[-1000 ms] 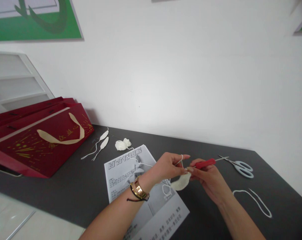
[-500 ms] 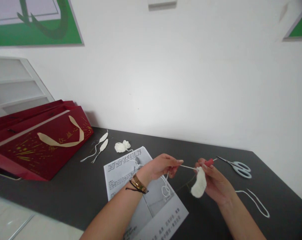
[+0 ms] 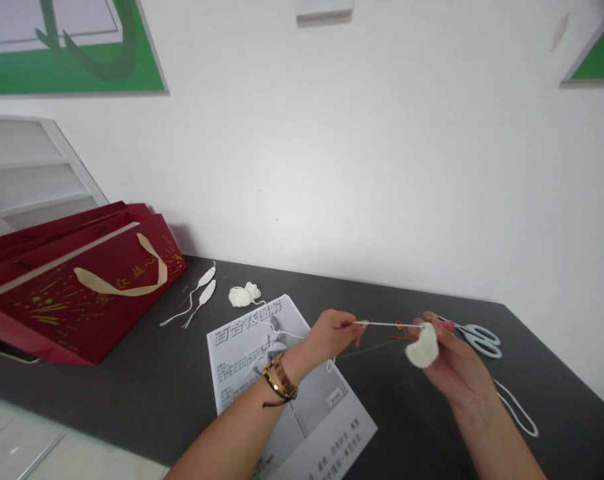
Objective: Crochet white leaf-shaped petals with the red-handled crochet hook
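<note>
My left hand [image 3: 335, 335], with a bracelet at the wrist, pinches a strand of white yarn [image 3: 389, 325]. The strand runs taut across to a small white crocheted piece [image 3: 423, 349] in my right hand [image 3: 455, 367]. That hand's fingers are closed around the piece and a crochet hook [image 3: 448, 325] with a red handle; the hook's tip is hidden. Small orange-red bits [image 3: 398, 327] show just left of the piece; I cannot make out what they are. Beneath my left hand lies a printed sheet [image 3: 327, 420] with Chinese characters and a flower picture.
Scissors [image 3: 485, 341] with pale handles lie beyond my right hand, and a loose yarn end [image 3: 525, 417] curves to its right. Behind the sheet sits a bundle of white yarn [image 3: 241, 296]. Two slim crocheted pieces [image 3: 207, 292] lie near a red gift bag [image 3: 127, 267].
My right hand has moved right with the crocheted piece and hook, toward the scissors. The yarn between my hands is longer, and my left hand has shifted slightly left.
</note>
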Demonstrator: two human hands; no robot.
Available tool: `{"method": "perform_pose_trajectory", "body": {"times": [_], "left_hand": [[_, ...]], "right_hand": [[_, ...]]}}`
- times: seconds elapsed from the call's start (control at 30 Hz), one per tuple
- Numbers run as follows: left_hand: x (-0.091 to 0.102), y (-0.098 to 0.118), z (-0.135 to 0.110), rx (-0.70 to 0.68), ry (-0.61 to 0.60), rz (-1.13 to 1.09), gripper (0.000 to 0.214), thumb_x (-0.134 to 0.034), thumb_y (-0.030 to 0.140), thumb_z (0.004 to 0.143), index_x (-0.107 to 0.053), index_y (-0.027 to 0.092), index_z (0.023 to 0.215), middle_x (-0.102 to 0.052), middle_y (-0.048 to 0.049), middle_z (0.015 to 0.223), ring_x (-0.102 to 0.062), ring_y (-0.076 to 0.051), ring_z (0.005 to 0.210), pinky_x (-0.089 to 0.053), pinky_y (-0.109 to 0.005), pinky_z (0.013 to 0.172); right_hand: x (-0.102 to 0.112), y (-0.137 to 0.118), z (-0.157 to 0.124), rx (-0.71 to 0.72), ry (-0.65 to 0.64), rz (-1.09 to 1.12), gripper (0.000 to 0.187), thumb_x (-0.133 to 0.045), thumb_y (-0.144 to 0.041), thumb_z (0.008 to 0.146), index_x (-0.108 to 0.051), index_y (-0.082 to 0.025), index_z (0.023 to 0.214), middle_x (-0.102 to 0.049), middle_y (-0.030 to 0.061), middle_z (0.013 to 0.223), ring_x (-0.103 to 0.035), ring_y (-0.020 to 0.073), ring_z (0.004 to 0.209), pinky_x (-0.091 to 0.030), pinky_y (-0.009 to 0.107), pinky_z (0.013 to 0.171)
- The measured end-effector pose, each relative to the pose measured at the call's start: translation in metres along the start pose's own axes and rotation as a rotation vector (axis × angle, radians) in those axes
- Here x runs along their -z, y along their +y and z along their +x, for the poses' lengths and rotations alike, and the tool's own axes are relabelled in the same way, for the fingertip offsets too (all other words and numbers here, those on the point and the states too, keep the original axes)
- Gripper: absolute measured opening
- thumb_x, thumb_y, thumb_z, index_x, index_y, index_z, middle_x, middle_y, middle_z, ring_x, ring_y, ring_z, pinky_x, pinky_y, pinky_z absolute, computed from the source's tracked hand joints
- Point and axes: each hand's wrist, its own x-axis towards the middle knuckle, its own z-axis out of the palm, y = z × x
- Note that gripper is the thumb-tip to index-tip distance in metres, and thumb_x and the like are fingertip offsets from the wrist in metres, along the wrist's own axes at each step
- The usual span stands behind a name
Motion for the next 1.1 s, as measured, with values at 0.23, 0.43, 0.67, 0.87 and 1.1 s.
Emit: {"method": "perform_pose_trajectory", "body": {"times": [0.23, 0.43, 0.67, 0.87, 1.1], "left_hand": [[0.005, 0.014, -0.008, -0.026, -0.138, -0.396, 0.04, -0.043, 0.051, 0.083, -0.067, 0.02, 0.088, -0.03, 0.0066, 0.052, -0.018, -0.008, 0.041, -0.019, -0.023, 0.041], [-0.014, 0.009, -0.006, -0.124, -0.111, -0.394, 0.106, -0.074, 0.013, 0.061, -0.015, 0.035, 0.147, -0.054, 0.0015, 0.087, -0.043, -0.006, 0.055, -0.031, -0.021, 0.052], [-0.029, 0.003, -0.005, -0.232, 0.032, -0.316, 0.117, -0.079, 0.014, 0.062, 0.0, 0.03, 0.148, -0.058, -0.0011, 0.091, -0.055, -0.014, 0.079, -0.042, -0.027, 0.071], [-0.038, 0.007, -0.012, -0.169, 0.106, -0.599, 0.089, -0.072, 0.027, 0.074, -0.02, 0.03, 0.146, -0.06, -0.0027, 0.092, -0.055, -0.013, 0.073, -0.043, -0.025, 0.062], [-0.045, 0.018, -0.017, -0.108, 0.262, -0.657, 0.077, -0.074, 0.021, 0.071, -0.038, 0.029, 0.14, -0.063, 0.0003, 0.083, -0.057, -0.013, 0.073, -0.043, -0.026, 0.069]], "right_hand": [[-0.002, 0.015, 0.001, 0.011, -0.065, -0.14, 0.024, -0.085, -0.022, 0.058, -0.061, -0.02, 0.065, -0.061, -0.0038, 0.061, -0.059, 0.0082, 0.053, -0.054, 0.016, 0.051], [-0.014, 0.041, 0.0, 0.023, -0.061, -0.091, 0.022, -0.084, -0.017, 0.059, -0.063, -0.018, 0.064, -0.06, -0.0054, 0.057, -0.056, 0.0048, 0.05, -0.053, 0.011, 0.05], [-0.019, 0.048, -0.001, 0.193, 0.01, -0.106, 0.02, -0.085, -0.02, 0.058, -0.066, -0.019, 0.065, -0.063, -0.0051, 0.059, -0.057, 0.0067, 0.051, -0.053, 0.014, 0.048], [-0.027, 0.052, -0.01, 0.49, 0.045, -0.281, 0.015, -0.082, -0.02, 0.061, -0.067, -0.02, 0.067, -0.066, -0.0012, 0.063, -0.061, 0.0133, 0.059, -0.051, 0.025, 0.056], [-0.026, 0.053, -0.013, 0.543, 0.008, -0.375, 0.014, -0.081, -0.019, 0.062, -0.068, -0.021, 0.067, -0.064, -0.0007, 0.072, -0.057, 0.0139, 0.068, -0.046, 0.027, 0.063]]}}
